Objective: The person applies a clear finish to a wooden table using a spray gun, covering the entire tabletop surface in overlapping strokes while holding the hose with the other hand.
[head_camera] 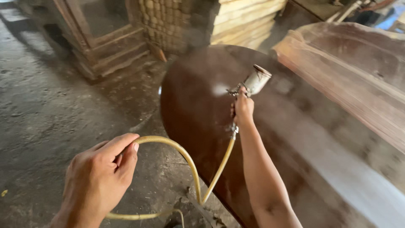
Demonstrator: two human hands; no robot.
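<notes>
A spray gun (249, 84) with a metal cup is gripped by the right hand (243, 109), extended toward one o'clock over a dark brown rounded tabletop (198, 109). A pale mist is seen at the nozzle, toward nine o'clock of the gun. A yellow hose (190, 162) is led from below the gun's handle down in a loop and is pinched by the left hand (99, 179) at seven o'clock. A rough wooden slab (358, 71) is seen at two o'clock, stacked planks (244, 21) at twelve, and what appears to be a wooden frame (101, 38) at eleven. A dusty concrete floor (46, 109) is spread at nine o'clock.
</notes>
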